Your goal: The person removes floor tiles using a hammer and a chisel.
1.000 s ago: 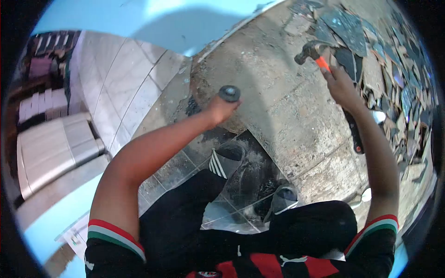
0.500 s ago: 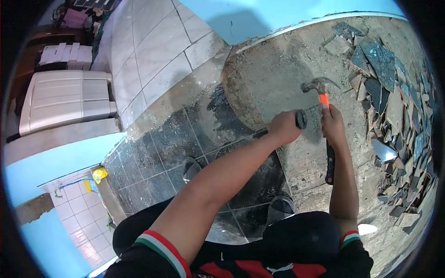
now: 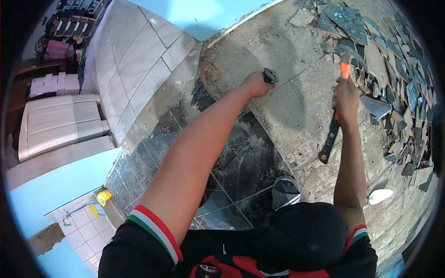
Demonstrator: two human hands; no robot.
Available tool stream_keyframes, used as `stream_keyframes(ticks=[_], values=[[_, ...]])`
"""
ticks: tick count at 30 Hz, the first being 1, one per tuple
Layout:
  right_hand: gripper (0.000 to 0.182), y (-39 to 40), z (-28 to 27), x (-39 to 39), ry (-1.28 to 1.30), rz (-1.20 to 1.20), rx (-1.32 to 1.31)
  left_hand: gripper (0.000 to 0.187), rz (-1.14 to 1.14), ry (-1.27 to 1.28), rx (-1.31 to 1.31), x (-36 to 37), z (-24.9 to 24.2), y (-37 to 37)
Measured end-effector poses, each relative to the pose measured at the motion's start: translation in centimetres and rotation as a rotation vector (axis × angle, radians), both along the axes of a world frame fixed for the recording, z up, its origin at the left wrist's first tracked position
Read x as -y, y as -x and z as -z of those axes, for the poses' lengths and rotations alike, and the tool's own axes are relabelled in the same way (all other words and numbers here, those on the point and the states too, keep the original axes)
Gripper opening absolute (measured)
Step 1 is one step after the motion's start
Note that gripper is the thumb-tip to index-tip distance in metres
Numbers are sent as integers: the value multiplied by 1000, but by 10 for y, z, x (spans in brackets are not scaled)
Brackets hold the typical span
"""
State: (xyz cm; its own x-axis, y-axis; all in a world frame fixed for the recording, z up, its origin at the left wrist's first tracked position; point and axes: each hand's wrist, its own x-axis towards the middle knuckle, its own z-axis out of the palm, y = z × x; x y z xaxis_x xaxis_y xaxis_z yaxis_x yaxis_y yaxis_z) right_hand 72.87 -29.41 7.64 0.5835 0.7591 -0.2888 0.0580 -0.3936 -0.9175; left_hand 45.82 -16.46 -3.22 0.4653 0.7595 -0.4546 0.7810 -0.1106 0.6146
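My left hand [image 3: 256,85] is closed around a chisel [image 3: 270,75], of which only the dark, rounded top end shows; its shaft is hidden below the fist. It is held over the bare, rough floor. To the right, my right hand [image 3: 346,99] grips a claw hammer [image 3: 345,69] with an orange neck and black handle. The hammer's metal head is raised, slightly blurred, and points away from me near the rubble. Chisel and hammer are well apart. Dark floor tiles [image 3: 241,153] still lie bonded in front of my shoe [image 3: 285,191].
Broken tile pieces [image 3: 378,55] are heaped along the right side. A white, rounded blade-like thing [image 3: 380,197] lies beside my right forearm. Light-tiled surface [image 3: 134,55] and a blue wall [image 3: 199,18] bound the work area. A yellow bag [image 3: 104,196] stands at lower left.
The view has shifted. My right hand with the hammer has swung away from the left hand, out to the right. My left hand still holds the chisel, farther left in view.
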Motion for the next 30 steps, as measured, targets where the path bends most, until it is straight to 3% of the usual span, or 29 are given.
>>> stream_keyframes(ticks=[1,2,3,4,5,8,11,12,16,18,20,22,25,30], values=[[21,7,11,1,-55,-45,-19,40,9,-7,-21,3,-4,-3],[24,17,22,4,-40,-113,19,40,16,-14,-31,8,-9,-7],[29,27,38,5,6,-230,233,40,23,-22,-41,12,-11,-9],[34,46,44,4,-14,-329,229,41,30,-30,-52,16,-13,-12],[36,49,44,-2,158,-539,202,41,44,-61,-76,20,-15,-13],[36,41,21,-11,241,-449,-30,41,72,-116,-103,20,-16,-15],[31,17,-4,-13,93,-205,-56,41,74,-87,-66,12,-13,-8],[29,3,-8,-16,-37,-140,-193,41,61,-75,-58,7,-8,-7],[33,-4,-6,-27,-235,231,-74,39,9,-7,-64,5,-19,-4],[39,18,41,-10,-64,-38,228,38,34,-4,-80,5,-18,-4],[43,46,93,-7,-141,-517,671,38,14,7,-89,4,-18,-5],[44,56,28,-11,323,-540,48,41,-49,39,-97,7,-20,-3],[43,51,48,1,164,-439,71,35,15,-2,-89,10,-21,1],[39,26,29,4,206,-267,-10,30,-156,-275,74,57,-47,27]])
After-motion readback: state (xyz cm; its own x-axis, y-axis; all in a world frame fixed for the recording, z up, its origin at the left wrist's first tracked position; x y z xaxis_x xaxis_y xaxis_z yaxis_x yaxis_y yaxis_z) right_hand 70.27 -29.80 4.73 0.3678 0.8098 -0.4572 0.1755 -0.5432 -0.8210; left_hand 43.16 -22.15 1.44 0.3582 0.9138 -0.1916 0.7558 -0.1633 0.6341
